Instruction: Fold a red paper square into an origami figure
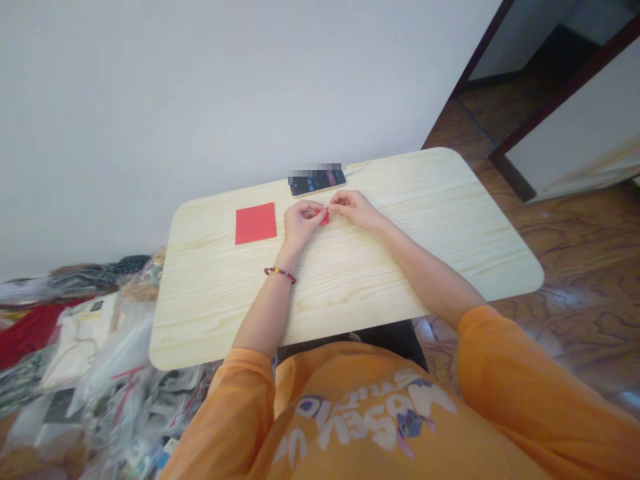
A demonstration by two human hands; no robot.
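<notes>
Over the middle of the table, a small piece of folded red paper (325, 217) sits between my two hands. My left hand (303, 223) grips it with thumb and fingers and hides part of it. From the other side, my right hand (351, 207) is closed in a pinch at the paper's upper right edge. How the paper is folded is too small to make out. To the left of my left hand, a stack or sheet of square red paper (255, 223) lies flat.
A phone (317, 180) with a lit screen and a white cable (357, 169) lies at the table's back edge, just beyond my hands. The light wooden table (210, 287) stands against a white wall (200, 87). Bagged clothes (115, 340) are piled on the left.
</notes>
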